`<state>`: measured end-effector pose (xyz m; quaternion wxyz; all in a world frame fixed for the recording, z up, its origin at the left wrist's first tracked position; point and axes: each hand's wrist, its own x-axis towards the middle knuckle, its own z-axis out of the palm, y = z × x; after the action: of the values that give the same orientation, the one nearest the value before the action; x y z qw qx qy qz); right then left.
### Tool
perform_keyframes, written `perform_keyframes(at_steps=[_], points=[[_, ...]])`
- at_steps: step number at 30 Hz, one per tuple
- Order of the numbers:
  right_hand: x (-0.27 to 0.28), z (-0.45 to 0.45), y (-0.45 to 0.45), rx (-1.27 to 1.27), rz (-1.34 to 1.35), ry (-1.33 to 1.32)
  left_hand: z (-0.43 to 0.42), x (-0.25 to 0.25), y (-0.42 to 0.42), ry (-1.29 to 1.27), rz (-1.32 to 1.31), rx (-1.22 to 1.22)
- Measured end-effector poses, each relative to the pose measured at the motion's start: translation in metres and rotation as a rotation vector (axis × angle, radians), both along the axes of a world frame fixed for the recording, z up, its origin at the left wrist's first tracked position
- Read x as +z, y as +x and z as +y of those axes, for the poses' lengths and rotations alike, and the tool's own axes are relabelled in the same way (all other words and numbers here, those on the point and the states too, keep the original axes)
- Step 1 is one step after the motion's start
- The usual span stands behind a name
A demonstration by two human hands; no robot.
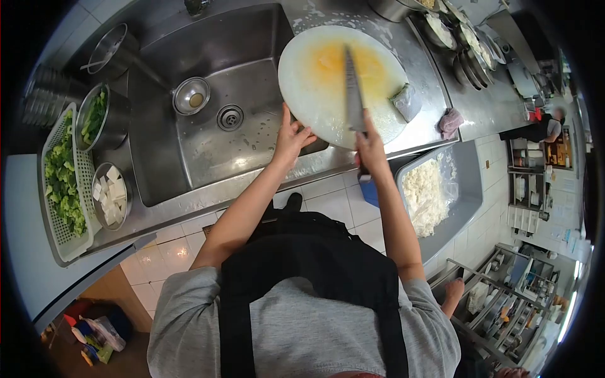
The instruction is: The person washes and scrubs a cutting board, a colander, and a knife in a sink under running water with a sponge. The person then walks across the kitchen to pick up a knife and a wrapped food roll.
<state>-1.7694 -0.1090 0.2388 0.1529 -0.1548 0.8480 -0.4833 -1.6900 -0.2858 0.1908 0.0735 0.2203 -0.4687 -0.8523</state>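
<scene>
Knife (354,94) lies closed in the right hand (372,148), its blurred blade pointing across the round cutting board (315,107) toward the counter's far edge. The left hand (293,142) touches the board's left near rim, thumb and fingers spread apart; whether it grips or only steadies, I cannot tell. The board is beside the sink (252,75), its left rim reaching over the basin's right edge and its near rim close to the counter's near edge; whether it sits flat is unclear. Yellow liquid or stain covers its far half. A wrapped bundle (406,102) is at the right rim, leaving a strip of wet counter (419,75) before the raised seam. There, a bunched cloth (450,123) sits by the near edge. Leftward, open basin stretches past the drain (230,117) to a metal bowl (191,96). Below the near edge, a grey tub (463,195) holds white shreds (425,198).
</scene>
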Motion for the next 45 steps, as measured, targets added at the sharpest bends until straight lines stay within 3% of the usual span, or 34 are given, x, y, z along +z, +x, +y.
perform_keyframes(at_steps=[2,4,6,7,11,14,15,18,21,24,25,26,28,31,32,34,36,37,41,44,45], points=[[0.011,0.009,-0.016,-0.184,-0.143,0.041,-0.001,-0.002,0.003,-0.001,0.015,-0.012],[0.013,0.007,-0.009,-0.158,-0.119,0.099,-0.002,-0.001,0.002,-0.007,0.008,-0.014],[0.002,0.001,0.019,0.177,0.401,0.098,-0.002,-0.001,0.002,-0.002,0.009,-0.004],[0.032,-0.009,0.038,0.13,-0.139,0.127,-0.001,-0.001,0.003,-0.001,0.012,-0.003],[0.028,0.004,0.002,-0.129,-0.149,0.047,0.0,-0.001,0.004,0.011,0.018,0.02],[0.026,-0.003,0.012,-0.128,-0.154,0.079,-0.001,-0.001,0.0,0.007,0.025,0.02],[0.018,-0.005,0.025,-0.036,-0.032,0.156,0.0,-0.003,0.001,0.013,0.027,0.028],[0.025,-0.01,0.049,0.081,-0.193,0.034,0.0,-0.003,0.001,0.024,0.028,0.029],[0.029,-0.001,0.011,-0.137,-0.167,0.046,0.0,-0.002,0.003,0.023,0.013,0.026],[0.027,-0.009,0.012,-0.153,-0.117,0.113,0.0,0.0,0.001,0.019,0.016,0.032],[-0.005,-0.003,0.02,0.008,0.174,0.171,0.0,-0.001,0.003,0.015,0.013,0.029],[0.0,-0.008,0.037,0.124,0.145,0.246,0.0,-0.001,0.003,0.017,0.011,0.027],[0.03,-0.015,0.048,0.111,-0.207,0.112,0.0,-0.001,0.004,0.02,0.02,0.027],[0.012,-0.003,-0.013,-0.128,-0.013,0.029,0.0,-0.003,0.003,0.016,0.014,0.025],[0.019,-0.001,-0.03,-0.163,-0.195,-0.036,0.001,-0.003,0.004,0.019,0.014,0.024],[0.019,-0.011,-0.03,-0.205,-0.21,-0.014,-0.001,-0.003,0.003,0.03,0.031,0.03],[0.011,-0.021,0.003,0.02,0.043,0.165,-0.001,0.001,0.003,0.031,0.021,0.039],[0.022,-0.024,0.02,0.078,-0.059,0.096,0.0,0.001,0.003,0.033,0.013,0.038],[0.026,-0.007,-0.03,-0.119,-0.151,0.034,0.0,-0.003,0.003,0.036,0.04,0.039],[0.019,-0.013,-0.044,-0.128,-0.182,-0.006,-0.002,-0.002,0.001,0.043,0.038,0.05],[0.007,-0.014,-0.035,0.007,-0.056,0.095,-0.001,-0.001,0.002,0.046,0.034,0.051]])
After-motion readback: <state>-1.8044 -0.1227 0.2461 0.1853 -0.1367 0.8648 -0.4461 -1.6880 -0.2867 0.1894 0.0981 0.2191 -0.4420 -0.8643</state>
